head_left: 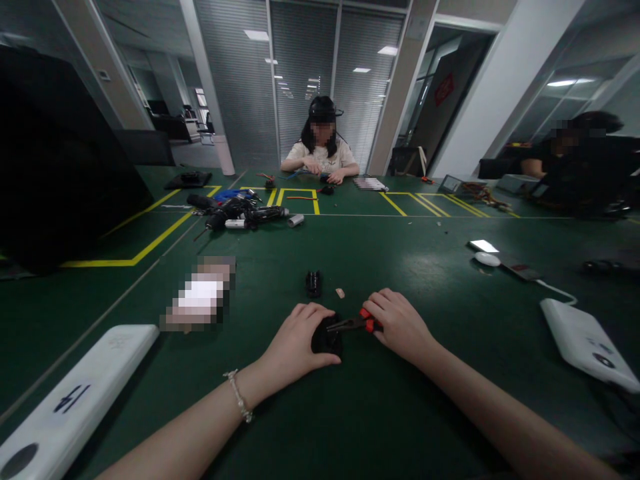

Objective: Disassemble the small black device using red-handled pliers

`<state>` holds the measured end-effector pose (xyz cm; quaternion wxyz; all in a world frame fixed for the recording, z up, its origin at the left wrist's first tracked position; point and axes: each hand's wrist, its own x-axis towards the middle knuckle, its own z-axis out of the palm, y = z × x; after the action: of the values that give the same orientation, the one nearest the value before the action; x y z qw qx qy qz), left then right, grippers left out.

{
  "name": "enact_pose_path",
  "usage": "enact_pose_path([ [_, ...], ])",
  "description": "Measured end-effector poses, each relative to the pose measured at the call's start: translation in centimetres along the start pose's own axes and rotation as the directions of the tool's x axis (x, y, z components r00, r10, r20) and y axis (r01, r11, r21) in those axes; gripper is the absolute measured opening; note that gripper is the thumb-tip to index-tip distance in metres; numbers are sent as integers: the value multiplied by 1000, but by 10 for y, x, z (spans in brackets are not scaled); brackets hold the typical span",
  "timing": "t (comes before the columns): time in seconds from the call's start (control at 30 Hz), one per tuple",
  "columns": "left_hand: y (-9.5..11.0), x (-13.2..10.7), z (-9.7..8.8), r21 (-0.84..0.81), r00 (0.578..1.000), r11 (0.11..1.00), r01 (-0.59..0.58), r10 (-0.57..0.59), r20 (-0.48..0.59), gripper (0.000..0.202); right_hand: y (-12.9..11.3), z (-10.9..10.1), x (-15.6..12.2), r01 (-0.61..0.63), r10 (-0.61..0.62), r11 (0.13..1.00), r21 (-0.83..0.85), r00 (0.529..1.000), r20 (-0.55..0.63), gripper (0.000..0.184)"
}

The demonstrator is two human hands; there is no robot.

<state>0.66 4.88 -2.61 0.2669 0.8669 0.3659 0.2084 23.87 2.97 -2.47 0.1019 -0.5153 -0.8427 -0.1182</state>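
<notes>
My left hand (pixel 300 337) grips a small black part (pixel 327 341) on the green table, thumb on its near side and fingers on the far side. In my right hand (pixel 397 323) is a pair of long-nose pliers (pixel 350 324) with red and black handles. The pliers' jaws point left and reach over the black part; whether they pinch anything is too small to tell. Just beyond my hands stands another small black piece (pixel 313 284). A tiny pale scrap (pixel 340 293) lies to its right.
A white numbered case (pixel 80 400) lies at the left, near a blurred-out phone-like object (pixel 203 293). Black tools and cables (pixel 235 212) are heaped farther back. At right are a white power bank (pixel 587 343) and a cable. Across the table sits a person (pixel 323 150).
</notes>
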Motion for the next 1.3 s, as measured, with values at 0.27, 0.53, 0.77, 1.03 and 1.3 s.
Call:
enact_pose_path([
  [0.27, 2, 1, 0, -7, 1000, 1000, 14, -14, 11, 63, 1, -2, 1, 29, -29, 999, -24, 999, -27, 28],
  [0.53, 2, 1, -2, -12, 1000, 1000, 20, -19, 25, 62, 1, 0, 0, 6, -6, 1000, 5, 1000, -2, 27],
  [0.77, 2, 1, -1, -8, 1000, 1000, 11, -10, 17, 62, -1, -5, 0, 33, -35, 999, -43, 999, -41, 28],
  [1.03, 2, 1, -2, -8, 1000, 1000, -1, 1, 17, 61, 0, 0, 0, -5, 5, 1000, 26, 1000, 4, 27],
  [1.3, 1, 0, -1, -16, 1000, 1000, 13, -12, 20, 62, -1, -6, 0, 25, -26, 999, -41, 999, -31, 31],
])
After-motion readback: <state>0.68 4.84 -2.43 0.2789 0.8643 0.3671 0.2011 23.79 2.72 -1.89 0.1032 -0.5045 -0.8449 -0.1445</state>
